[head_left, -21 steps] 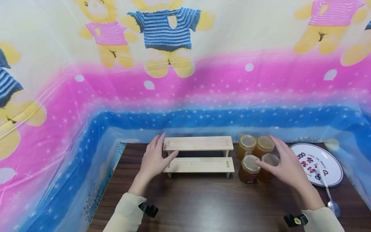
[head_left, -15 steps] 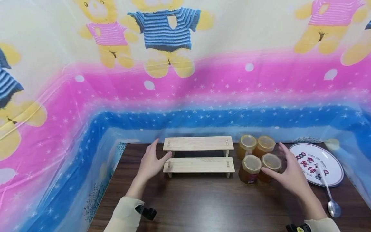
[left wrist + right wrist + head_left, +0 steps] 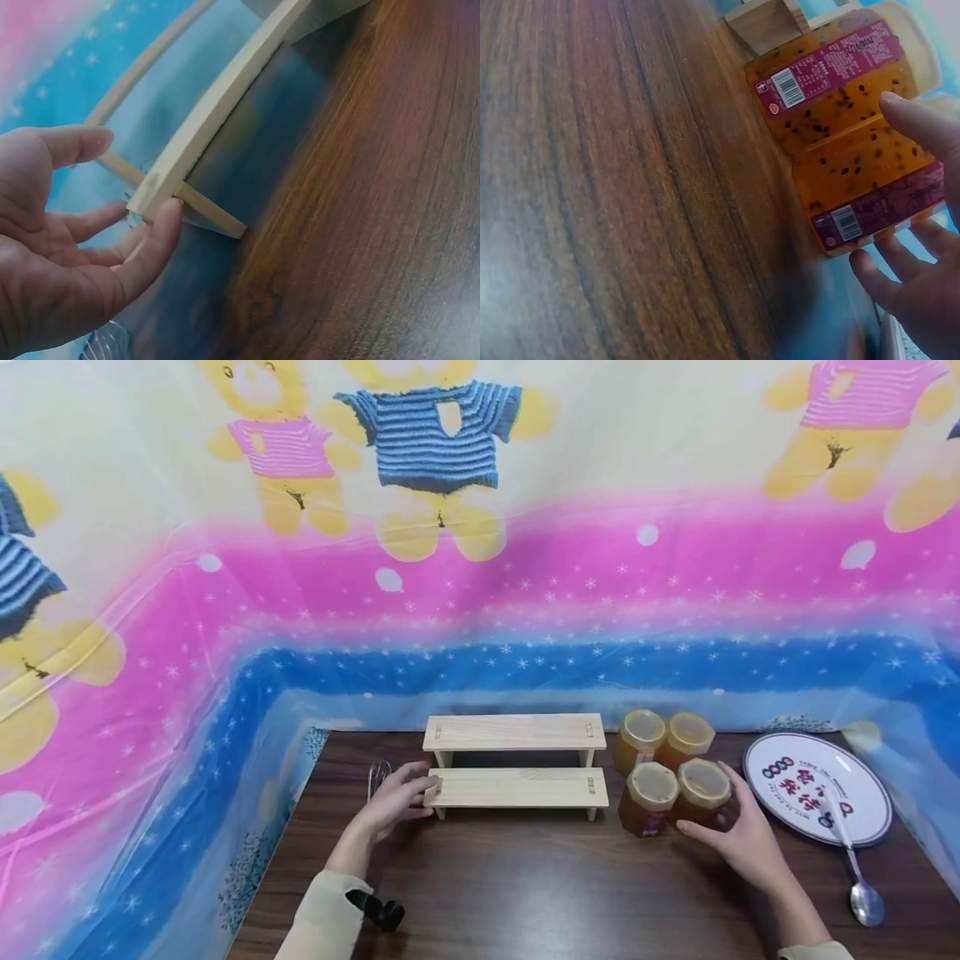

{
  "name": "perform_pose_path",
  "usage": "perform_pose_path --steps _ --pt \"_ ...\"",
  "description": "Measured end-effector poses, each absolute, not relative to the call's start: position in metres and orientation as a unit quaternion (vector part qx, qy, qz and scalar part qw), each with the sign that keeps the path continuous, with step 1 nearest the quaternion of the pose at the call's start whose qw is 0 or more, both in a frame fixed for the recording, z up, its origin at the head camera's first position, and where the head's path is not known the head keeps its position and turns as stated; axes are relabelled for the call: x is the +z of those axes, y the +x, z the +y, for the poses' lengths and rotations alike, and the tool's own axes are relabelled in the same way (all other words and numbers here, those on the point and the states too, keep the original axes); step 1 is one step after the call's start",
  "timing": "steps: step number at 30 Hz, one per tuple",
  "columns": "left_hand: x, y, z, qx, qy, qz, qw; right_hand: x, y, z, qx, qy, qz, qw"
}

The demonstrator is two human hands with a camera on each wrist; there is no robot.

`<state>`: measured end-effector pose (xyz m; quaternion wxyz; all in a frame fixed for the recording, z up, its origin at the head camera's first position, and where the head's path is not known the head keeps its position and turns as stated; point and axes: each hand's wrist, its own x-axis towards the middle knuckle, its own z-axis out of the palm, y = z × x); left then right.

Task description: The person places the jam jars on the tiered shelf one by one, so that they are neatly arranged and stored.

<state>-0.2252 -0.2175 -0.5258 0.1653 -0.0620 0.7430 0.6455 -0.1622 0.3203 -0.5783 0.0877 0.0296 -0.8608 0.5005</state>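
My left hand [image 3: 392,802] is at the left end of a two-tier pale wooden shelf [image 3: 519,787], with fingertips right at the end of its lower board. In the left wrist view, its digits are spread around that board end [image 3: 161,180]. My right hand [image 3: 742,839] reaches beside the front right jar [image 3: 703,783], thumb on the near side and fingers on the far side. The right wrist view shows this jar's orange contents with dark seeds [image 3: 855,169] and a purple label, the fingers spread alongside. A matching jar [image 3: 648,797] stands next to it.
Two more amber jars, one at back left [image 3: 640,741] and one at back right [image 3: 686,739], complete the cluster. A printed white plate [image 3: 795,760] with a spoon [image 3: 866,902] lies at right. A wire whisk [image 3: 378,772] pokes out behind my left hand. A patterned cloth [image 3: 480,668] hangs behind the table.
My left hand has moved down from the upper board's end to the lower board's end, uncovering the whisk. My right hand has moved lower, from over the jars to beside the front right jar.
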Motion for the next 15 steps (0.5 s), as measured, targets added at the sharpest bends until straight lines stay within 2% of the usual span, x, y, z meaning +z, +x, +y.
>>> perform_pose_path --steps 10,15 --pt "-0.538 -0.229 -0.224 0.670 -0.061 0.721 0.165 -0.588 -0.168 0.319 0.498 -0.017 -0.863 0.087" --pt "-0.541 -0.231 -0.225 0.671 -0.060 0.721 0.162 -0.593 -0.167 0.318 0.502 -0.038 -0.858 0.107"
